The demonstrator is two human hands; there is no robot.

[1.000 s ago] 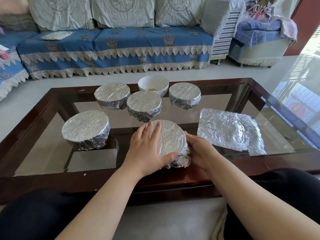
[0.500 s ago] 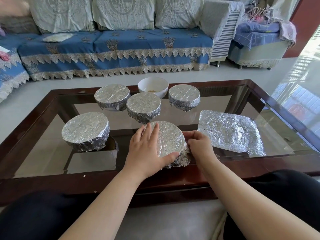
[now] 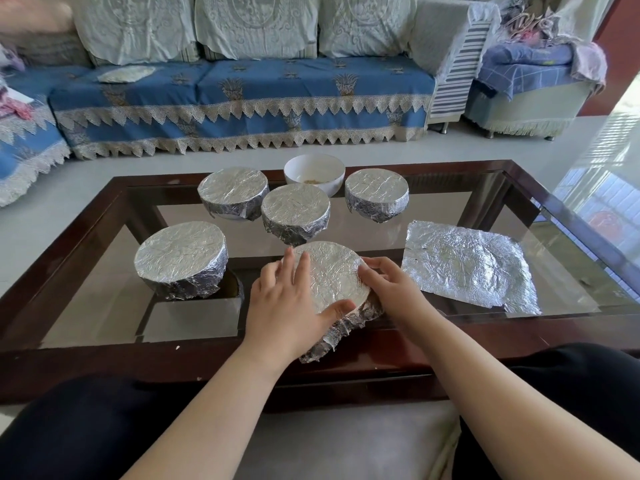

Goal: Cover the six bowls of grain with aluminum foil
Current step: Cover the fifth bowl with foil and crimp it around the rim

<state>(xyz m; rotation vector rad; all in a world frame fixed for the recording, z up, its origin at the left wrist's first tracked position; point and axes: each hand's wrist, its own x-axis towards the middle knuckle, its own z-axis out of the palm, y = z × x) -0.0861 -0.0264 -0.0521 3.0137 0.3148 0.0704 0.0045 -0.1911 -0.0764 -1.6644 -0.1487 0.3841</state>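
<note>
Both hands worked the nearest foil-covered bowl (image 3: 332, 275), which sat at the front edge of the glass table (image 3: 568, 299): the left hand (image 3: 291, 303) lay spread over the foil top with straight fingers and its thumb pressing the near rim, while the right hand (image 3: 388, 285) had its fingers bent against the bowl's right side, apparently pressing the foil down rather than lifting anything. At the near side the foil skirt hung loose and ragged below the rim, so the step in hand looked like crimping this fifth cover tight. Four other wrapped bowls stood behind and to the left, apart from one another. One uncovered white bowl (image 3: 314, 173) stood at the far side with a little grain showing inside, and a loose foil sheet (image 3: 464, 265) lay flat just right of the hands. Next would likely come tucking that loose skirt under, then bringing sheet and open bowl together.
</note>
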